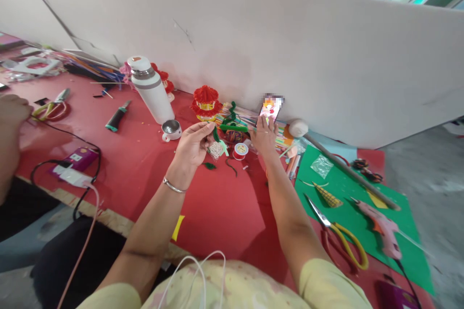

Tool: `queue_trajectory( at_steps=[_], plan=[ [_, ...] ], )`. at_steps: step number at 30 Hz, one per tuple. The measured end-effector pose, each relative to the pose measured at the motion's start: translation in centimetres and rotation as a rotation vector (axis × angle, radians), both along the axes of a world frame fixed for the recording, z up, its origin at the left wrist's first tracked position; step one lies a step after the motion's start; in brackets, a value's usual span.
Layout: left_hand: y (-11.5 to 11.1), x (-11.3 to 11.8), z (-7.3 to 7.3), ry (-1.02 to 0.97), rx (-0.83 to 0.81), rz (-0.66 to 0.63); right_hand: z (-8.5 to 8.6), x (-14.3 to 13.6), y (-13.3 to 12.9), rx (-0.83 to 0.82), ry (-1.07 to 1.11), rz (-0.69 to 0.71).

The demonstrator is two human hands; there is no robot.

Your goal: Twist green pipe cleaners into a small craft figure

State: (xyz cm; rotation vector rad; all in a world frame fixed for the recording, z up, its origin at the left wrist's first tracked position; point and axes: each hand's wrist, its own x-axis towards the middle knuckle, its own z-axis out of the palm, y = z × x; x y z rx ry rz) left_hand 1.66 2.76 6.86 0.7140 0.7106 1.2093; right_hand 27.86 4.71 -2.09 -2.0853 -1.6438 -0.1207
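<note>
My left hand [193, 146] is closed, thumb and fingers pinching a short dark green pipe cleaner piece [216, 134]. My right hand [264, 136] has its fingers stretched out, with fingertips at the lower part of the screen of a phone [273, 105] that leans against the white partition. Between the hands lie a bag of pearly beads [216, 150], a white spool with a red rim [240, 151] and a ball of multicoloured yarn [234, 136]. Behind them is a red and yellow fuzzy craft piece [206, 102]. A green scrap [210, 166] rests on the red table [221, 207].
Left stand a white thermos [152, 89], a metal cup [171, 130] and a utility knife [119, 116]. A co-worker's hand [14, 108] is at the far left. On the right are scissors [337, 231], a pink glue gun [380, 231] and a long-handled mallet [348, 174] over green sheet.
</note>
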Motion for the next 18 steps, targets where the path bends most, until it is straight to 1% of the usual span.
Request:
queue_trajectory(
  at_steps=[1,2,4,6,7,8,9,10,12,15,18],
  plan=[
    [0.0,0.0,0.0,0.004,0.000,0.006,0.8,-0.5,-0.2,0.009,0.070,0.044],
    [0.0,0.0,0.0,0.008,0.000,0.012,1.7,-1.0,-0.5,-0.004,0.175,0.125],
    [0.0,-0.1,0.0,0.015,0.008,0.018,3.6,-2.3,-1.4,-0.041,0.486,0.378],
    [0.0,-0.1,0.1,0.035,0.025,0.010,5.6,-3.8,-2.6,-0.099,0.770,0.687],
    [-0.1,-0.2,0.1,0.053,0.036,0.000,6.5,-4.5,-3.3,-0.105,0.880,0.804],
    [-0.2,-0.2,0.1,0.076,0.048,-0.011,7.3,-5.2,-3.9,-0.082,0.976,0.868],
    [-0.2,-0.2,0.1,0.099,0.061,-0.022,7.9,-5.8,-4.5,-0.052,1.043,0.895],
    [-0.3,-0.2,0.2,0.119,0.072,-0.035,8.4,-6.3,-5.0,-0.020,1.081,0.887],
    [-0.5,-0.2,0.1,0.144,0.091,-0.057,8.8,-7.2,-5.5,0.049,1.147,0.835],
    [-0.5,-0.2,0.0,0.153,0.105,-0.072,8.6,-7.9,-5.5,0.114,1.170,0.781],
    [-0.3,-0.1,-0.3,0.155,0.104,-0.070,8.5,-8.1,-5.1,0.146,1.129,0.749]
  ],
)
